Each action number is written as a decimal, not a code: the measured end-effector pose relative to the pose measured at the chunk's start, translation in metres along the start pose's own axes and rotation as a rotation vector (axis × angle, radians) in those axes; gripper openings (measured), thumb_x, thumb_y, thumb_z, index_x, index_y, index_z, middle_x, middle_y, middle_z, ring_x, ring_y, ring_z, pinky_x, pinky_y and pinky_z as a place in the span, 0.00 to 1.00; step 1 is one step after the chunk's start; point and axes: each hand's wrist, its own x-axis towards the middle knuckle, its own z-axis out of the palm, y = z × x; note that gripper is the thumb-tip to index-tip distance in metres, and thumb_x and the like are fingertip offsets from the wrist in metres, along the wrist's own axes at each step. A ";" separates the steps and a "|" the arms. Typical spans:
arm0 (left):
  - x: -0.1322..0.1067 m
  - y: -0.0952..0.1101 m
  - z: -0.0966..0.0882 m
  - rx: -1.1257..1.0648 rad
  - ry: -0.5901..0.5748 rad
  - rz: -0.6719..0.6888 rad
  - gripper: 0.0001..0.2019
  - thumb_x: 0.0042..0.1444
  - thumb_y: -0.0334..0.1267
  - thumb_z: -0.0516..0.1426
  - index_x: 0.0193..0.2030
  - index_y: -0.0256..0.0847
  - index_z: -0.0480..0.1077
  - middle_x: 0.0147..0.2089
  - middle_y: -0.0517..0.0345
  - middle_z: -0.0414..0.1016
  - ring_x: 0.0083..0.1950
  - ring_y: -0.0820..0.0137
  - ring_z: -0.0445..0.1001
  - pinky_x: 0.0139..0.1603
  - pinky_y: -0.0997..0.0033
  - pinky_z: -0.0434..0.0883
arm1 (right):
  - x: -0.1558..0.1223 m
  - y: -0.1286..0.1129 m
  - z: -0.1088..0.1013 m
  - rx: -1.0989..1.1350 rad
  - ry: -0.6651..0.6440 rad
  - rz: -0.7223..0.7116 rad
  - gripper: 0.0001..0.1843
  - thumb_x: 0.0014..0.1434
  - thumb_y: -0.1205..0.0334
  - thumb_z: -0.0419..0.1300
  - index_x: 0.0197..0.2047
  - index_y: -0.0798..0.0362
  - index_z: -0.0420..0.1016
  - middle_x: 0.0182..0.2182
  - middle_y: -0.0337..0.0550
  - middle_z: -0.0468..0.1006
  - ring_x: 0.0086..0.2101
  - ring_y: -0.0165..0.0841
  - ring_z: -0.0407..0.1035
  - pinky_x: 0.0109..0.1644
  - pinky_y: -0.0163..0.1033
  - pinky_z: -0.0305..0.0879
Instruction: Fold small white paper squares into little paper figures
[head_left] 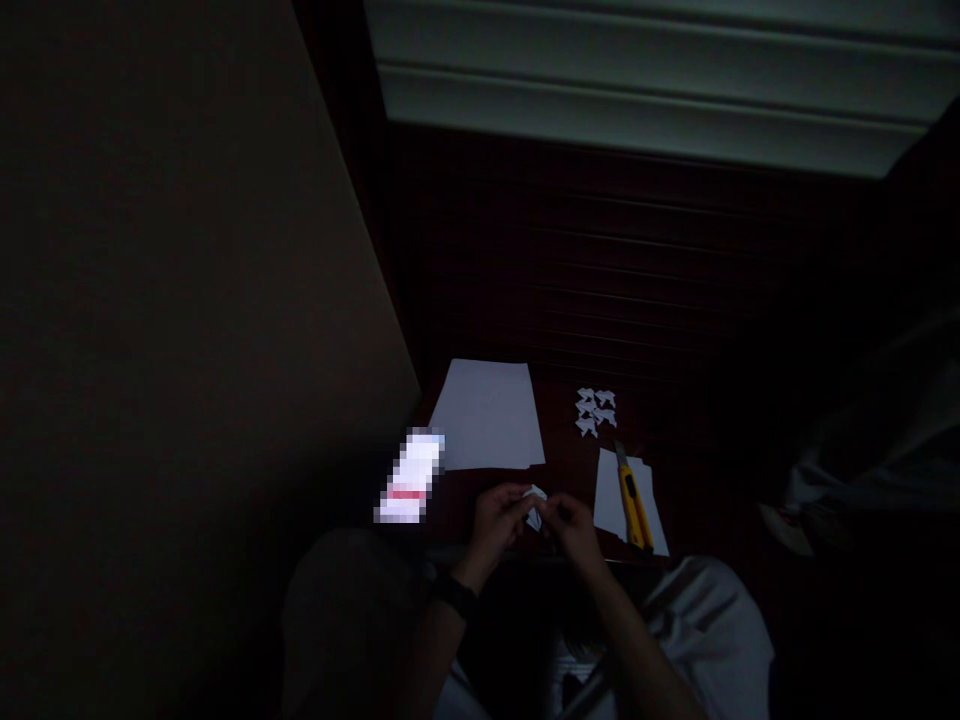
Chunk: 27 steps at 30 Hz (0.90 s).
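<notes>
Between both hands, just above the near edge of a dark table, is a small folded piece of white paper (534, 508). My left hand (495, 520), with a dark band at its wrist, pinches the paper from the left. From the right, my right hand (574, 530) grips it with closed fingertips. The fingers partly cover the paper, so its full shape is hidden. Close to my right hand lies a yellow utility knife (635, 505), resting on smaller white sheets (610, 495).
A stack of larger white sheets (491, 415) lies at the back left. Several small folded paper figures (596, 410) sit at the back right. A lit, pixelated screen (412, 475) is at the left. A pale panel (187, 300) stands left; another person's foot (787, 528) shows at right.
</notes>
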 end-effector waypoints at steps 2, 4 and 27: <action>-0.001 0.001 -0.001 0.022 -0.013 -0.001 0.20 0.45 0.47 0.59 0.40 0.34 0.71 0.24 0.58 0.70 0.14 0.82 0.58 0.11 0.82 0.51 | 0.000 0.001 0.001 0.006 0.037 -0.007 0.14 0.51 0.52 0.59 0.25 0.55 0.66 0.12 0.32 0.63 0.12 0.22 0.53 0.13 0.27 0.47; -0.001 0.002 -0.001 0.022 -0.017 0.011 0.22 0.45 0.48 0.58 0.45 0.36 0.69 0.25 0.59 0.70 0.15 0.81 0.59 0.11 0.82 0.51 | 0.000 0.002 0.001 0.017 0.058 -0.010 0.15 0.50 0.52 0.60 0.24 0.55 0.67 0.12 0.32 0.62 0.12 0.21 0.52 0.14 0.27 0.47; 0.000 -0.002 -0.004 0.176 -0.100 0.087 0.18 0.50 0.50 0.53 0.29 0.34 0.72 0.19 0.60 0.67 0.19 0.77 0.63 0.19 0.79 0.58 | 0.004 0.003 0.003 -0.037 0.132 -0.042 0.17 0.51 0.49 0.57 0.22 0.54 0.64 0.11 0.31 0.59 0.13 0.23 0.51 0.16 0.29 0.48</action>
